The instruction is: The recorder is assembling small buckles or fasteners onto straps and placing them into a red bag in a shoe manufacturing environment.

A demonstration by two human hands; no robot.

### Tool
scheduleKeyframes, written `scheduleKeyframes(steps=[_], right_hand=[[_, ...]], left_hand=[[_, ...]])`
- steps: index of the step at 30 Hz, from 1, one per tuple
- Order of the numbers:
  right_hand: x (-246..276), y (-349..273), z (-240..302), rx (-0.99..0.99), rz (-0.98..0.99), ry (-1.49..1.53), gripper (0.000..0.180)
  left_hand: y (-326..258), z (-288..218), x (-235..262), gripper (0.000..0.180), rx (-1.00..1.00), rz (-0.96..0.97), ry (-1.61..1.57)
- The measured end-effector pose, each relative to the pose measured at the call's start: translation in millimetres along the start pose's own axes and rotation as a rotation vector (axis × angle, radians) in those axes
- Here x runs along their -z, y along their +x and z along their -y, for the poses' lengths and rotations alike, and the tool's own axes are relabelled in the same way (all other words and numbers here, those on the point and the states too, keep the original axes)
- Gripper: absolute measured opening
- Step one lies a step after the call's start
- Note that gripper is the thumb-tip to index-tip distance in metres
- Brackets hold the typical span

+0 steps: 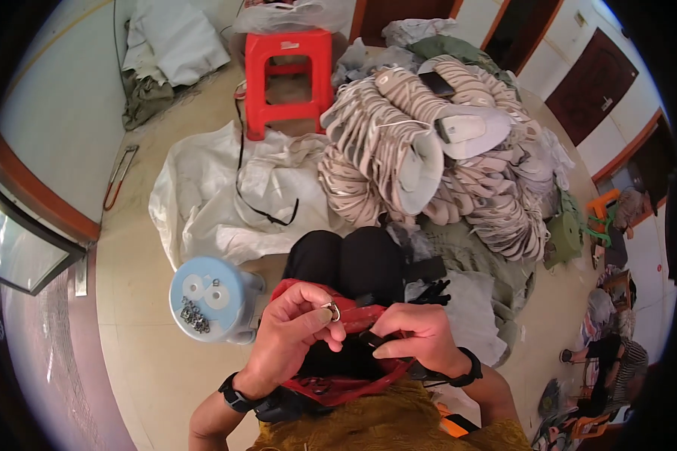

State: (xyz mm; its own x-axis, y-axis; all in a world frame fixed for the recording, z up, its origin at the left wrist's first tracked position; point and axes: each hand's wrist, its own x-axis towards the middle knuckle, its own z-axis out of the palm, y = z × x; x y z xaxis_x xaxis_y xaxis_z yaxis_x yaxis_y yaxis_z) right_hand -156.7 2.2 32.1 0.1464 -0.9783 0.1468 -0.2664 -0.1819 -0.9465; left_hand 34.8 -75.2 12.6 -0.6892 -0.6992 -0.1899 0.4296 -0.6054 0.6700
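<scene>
All round the blue stool (235, 272) spread a tan floor (135, 301), with a pale wall (68, 113) off to the stool's left and a dark red door (593, 83) far beyond it to the right. Past the blue stool and to its right rose a broad pile of beige striped pieces (387, 135); just beyond the stool lay a crumpled white sheet (203, 195), and behind that stood a red stool (316, 46).

Right of the blue stool, a red bag-like article (323, 392) lay open at the person's lap (368, 263). Above it, the left hand (286, 331) had its fingers drawn narrow on a silvery ring (335, 310); farther from the stool, the right hand's (421, 338) fingers pinched a black piece (368, 340), its full shape unclear. Ring and piece were apart.

Handling them well seemed to call for gripping the ring by its edge, leaving its opening clear, and pinching the black piece near its end against flopping. Working low over the red article would probably have caught a slip.

On the blue stool sat small loose metal parts (195, 317), likely to skid if knocked.
</scene>
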Motion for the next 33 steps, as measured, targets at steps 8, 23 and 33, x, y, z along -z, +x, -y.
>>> scheduleKeyframes(steps=[8,23,33], right_hand=[[10.3,-9.9,-2.9,0.081,-0.087,-0.048,0.022],[7.2,-9.7,5.1,0.086,-0.139,-0.092,0.033],[13.9,-3.4,0.6,0.059,-0.035,-0.089,0.04]], left_hand=[[-4.1,10.0,-31.0,0.01,0.088,0.052,0.018],[2.0,20.0,-35.4,0.011,0.101,0.006,-0.059],[2.8,21.8,-49.3,0.009,-0.057,-0.095,0.089]])
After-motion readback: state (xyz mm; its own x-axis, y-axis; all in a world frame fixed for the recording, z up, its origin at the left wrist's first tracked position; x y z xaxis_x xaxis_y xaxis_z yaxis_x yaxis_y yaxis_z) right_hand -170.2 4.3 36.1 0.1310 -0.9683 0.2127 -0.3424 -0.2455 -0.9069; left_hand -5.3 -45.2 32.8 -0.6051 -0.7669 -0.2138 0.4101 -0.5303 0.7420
